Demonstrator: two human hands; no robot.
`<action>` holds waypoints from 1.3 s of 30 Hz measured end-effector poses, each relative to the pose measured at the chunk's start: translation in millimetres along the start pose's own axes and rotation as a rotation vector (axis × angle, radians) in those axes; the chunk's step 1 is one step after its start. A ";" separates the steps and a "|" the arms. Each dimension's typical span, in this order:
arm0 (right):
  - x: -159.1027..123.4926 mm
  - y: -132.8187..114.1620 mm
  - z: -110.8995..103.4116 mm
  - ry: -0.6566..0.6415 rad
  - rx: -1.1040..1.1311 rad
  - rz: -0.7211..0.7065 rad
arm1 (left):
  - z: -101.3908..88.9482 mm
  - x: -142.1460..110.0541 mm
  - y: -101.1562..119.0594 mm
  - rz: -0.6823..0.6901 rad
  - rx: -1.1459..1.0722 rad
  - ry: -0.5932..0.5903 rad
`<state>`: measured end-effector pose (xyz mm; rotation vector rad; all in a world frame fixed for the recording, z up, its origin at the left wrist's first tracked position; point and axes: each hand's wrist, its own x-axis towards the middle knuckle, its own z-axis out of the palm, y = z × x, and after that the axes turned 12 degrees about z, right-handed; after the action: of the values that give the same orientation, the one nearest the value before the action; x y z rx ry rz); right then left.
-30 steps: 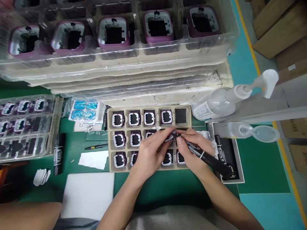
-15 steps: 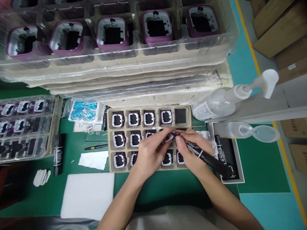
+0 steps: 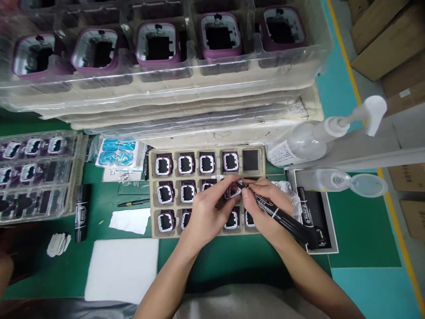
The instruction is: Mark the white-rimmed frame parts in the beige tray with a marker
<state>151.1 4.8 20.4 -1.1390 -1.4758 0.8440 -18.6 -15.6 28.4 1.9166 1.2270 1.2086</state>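
My left hand [image 3: 212, 208] grips a small purple-and-white square frame [image 3: 233, 191] between thumb and fingers, above the beige compartment tray [image 3: 207, 236]. In my right hand [image 3: 265, 201] is a black marker [image 3: 282, 220], its tip end up against the frame's right edge. The exact contact point is hidden by my fingers. Several similar purple-rimmed frames [image 3: 163, 165] sit in the tray's pockets around my hands, and the top right pocket [image 3: 250, 160] shows only its dark bottom.
Stacked trays with larger-looking frames [image 3: 156, 42] rise behind. A pump bottle [image 3: 299, 141] and a white box [image 3: 333, 239] stand on the right. To the left lie another marker [image 3: 80, 212], a thin pen [image 3: 133, 203], a white cloth pad [image 3: 121, 270] and a clear tray [image 3: 63, 170].
Both hands keep their hold, with only slight shifts of the marker and frame. Part of what looks like another person's arm now shows at the lower left edge.
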 end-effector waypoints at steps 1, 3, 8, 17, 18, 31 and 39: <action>0.2 0.2 0.1 -0.001 0.020 -0.003 | -0.9 0.1 0.2 -0.025 -0.024 -0.002; 0.2 0.2 0.5 0.001 0.058 -0.002 | -2.6 0.2 0.5 -0.079 -0.077 -0.003; -0.7 -1.3 1.3 0.011 0.070 -0.006 | -4.6 0.0 1.4 -0.207 -0.258 0.014; -0.9 -5.9 -3.2 -0.005 0.176 -0.042 | -2.4 3.4 -2.0 -0.267 -0.661 0.074; -0.4 -6.6 -3.2 -0.007 0.187 -0.052 | -2.2 3.9 -2.8 -0.256 -0.685 0.081; -4.3 2.4 -5.9 0.176 0.150 -0.036 | -4.4 4.3 -4.7 -0.219 -0.630 0.131; -7.0 2.1 -3.4 0.412 0.068 0.106 | -5.4 4.0 -5.8 0.010 0.110 0.115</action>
<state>154.9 -1.4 17.0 -1.2608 -1.0484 0.6745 -25.1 -9.6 27.6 1.9575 1.3709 1.2959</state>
